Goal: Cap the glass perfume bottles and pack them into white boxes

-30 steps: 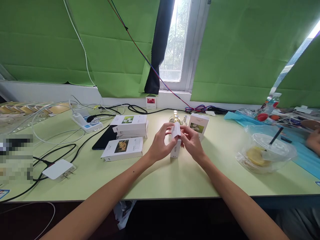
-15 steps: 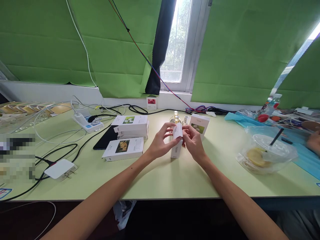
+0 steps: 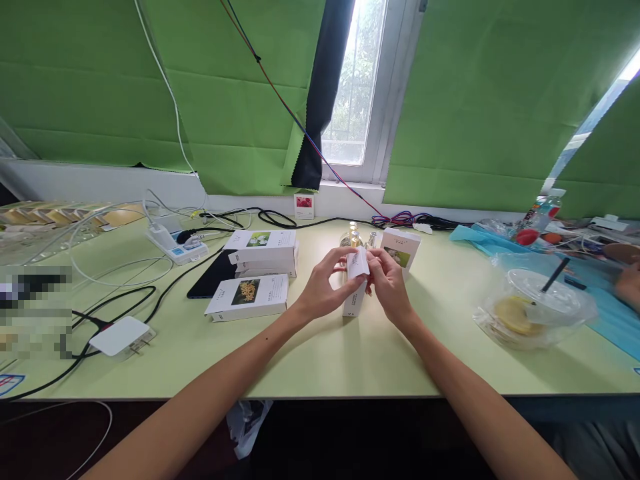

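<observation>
A slim white carton (image 3: 353,303) stands upright on the table between my hands, its top flap bent over toward me. My left hand (image 3: 327,283) wraps the carton from the left, thumb on the near side. From the right, my right hand (image 3: 387,280) pinches near the top edge by the flap; its fingertips are partly hidden. Just behind stand small bottles with gold tops (image 3: 354,233), partly covered by my hands. Another white box with a flower picture (image 3: 400,250) stands behind my right hand.
Left lie white boxes (image 3: 250,297), more stacked boxes (image 3: 265,250), a dark tablet (image 3: 213,277), a power strip (image 3: 180,248) and a white charger (image 3: 123,337) with cables. Right are a bagged lidded cup (image 3: 533,303), blue sheeting (image 3: 610,313) and another person's hand (image 3: 629,287).
Very little differs. The carton's flap and my fingers at its top have shifted slightly, while both hands stay on the carton.
</observation>
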Tool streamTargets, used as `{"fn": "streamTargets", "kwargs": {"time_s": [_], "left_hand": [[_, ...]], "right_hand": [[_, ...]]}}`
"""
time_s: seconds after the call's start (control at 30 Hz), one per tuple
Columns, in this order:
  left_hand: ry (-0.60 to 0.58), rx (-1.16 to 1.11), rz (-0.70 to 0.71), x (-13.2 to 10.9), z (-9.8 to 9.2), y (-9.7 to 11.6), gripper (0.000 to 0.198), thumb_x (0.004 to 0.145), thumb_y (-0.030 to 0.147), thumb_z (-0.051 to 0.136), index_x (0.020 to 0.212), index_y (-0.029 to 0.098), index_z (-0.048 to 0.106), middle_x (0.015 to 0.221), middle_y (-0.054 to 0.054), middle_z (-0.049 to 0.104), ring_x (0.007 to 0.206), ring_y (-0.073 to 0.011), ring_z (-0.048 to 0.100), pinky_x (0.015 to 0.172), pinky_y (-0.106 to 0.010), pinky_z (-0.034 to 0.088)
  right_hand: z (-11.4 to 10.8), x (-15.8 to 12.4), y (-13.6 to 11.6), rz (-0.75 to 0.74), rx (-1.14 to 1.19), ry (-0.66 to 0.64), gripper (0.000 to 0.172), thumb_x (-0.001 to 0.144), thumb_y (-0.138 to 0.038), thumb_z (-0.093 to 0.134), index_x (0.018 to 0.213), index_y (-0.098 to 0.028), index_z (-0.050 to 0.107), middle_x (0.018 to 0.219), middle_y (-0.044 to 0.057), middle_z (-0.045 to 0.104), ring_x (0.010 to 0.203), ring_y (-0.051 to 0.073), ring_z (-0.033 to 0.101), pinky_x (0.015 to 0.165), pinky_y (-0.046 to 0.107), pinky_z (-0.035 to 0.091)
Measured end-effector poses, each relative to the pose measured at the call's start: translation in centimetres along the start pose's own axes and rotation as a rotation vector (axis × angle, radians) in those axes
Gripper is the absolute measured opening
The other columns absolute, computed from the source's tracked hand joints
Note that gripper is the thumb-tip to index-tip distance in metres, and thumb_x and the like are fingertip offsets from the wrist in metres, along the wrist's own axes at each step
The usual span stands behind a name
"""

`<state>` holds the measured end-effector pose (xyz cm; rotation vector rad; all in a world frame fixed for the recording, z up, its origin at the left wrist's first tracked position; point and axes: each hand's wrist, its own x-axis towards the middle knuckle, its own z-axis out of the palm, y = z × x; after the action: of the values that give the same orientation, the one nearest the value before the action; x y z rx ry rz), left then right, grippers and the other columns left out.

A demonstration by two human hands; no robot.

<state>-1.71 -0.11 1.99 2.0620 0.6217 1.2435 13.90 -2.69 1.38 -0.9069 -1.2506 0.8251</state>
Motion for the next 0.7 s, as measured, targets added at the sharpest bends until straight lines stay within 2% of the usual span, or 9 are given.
{"fn": "streamTargets", "kwargs": {"time_s": [0.3, 0.7], "left_hand": [[0.006, 0.011, 0.027, -0.01, 0.01, -0.03, 0.039, 0.090, 0.037, 0.066, 0.126, 0.027, 0.057, 0.129, -0.009, 0.063, 0.117, -0.0240, 0.064, 0.100, -0.043, 0.057], [0.009, 0.016, 0.031, -0.02, 0.00, 0.10, 0.038, 0.091, 0.036, 0.065, 0.126, 0.027, 0.057, 0.130, -0.009, 0.063, 0.117, -0.0237, 0.064, 0.102, -0.043, 0.056]], "right_hand": [[0.11, -0.03, -0.08, 0.036, -0.024, 0.016, 0.037, 0.088, -0.056, 0.061, 0.104, -0.023, 0.054, 0.062, -0.006, 0.055, 0.047, 0.009, 0.045, 0.042, 0.021, 0.041], [0.09, 0.03, -0.16, 0.026, -0.043, -0.003, 0.038, 0.088, -0.057, 0.061, 0.102, -0.022, 0.056, 0.061, -0.006, 0.057, 0.045, 0.009, 0.045, 0.041, 0.022, 0.040]]}}
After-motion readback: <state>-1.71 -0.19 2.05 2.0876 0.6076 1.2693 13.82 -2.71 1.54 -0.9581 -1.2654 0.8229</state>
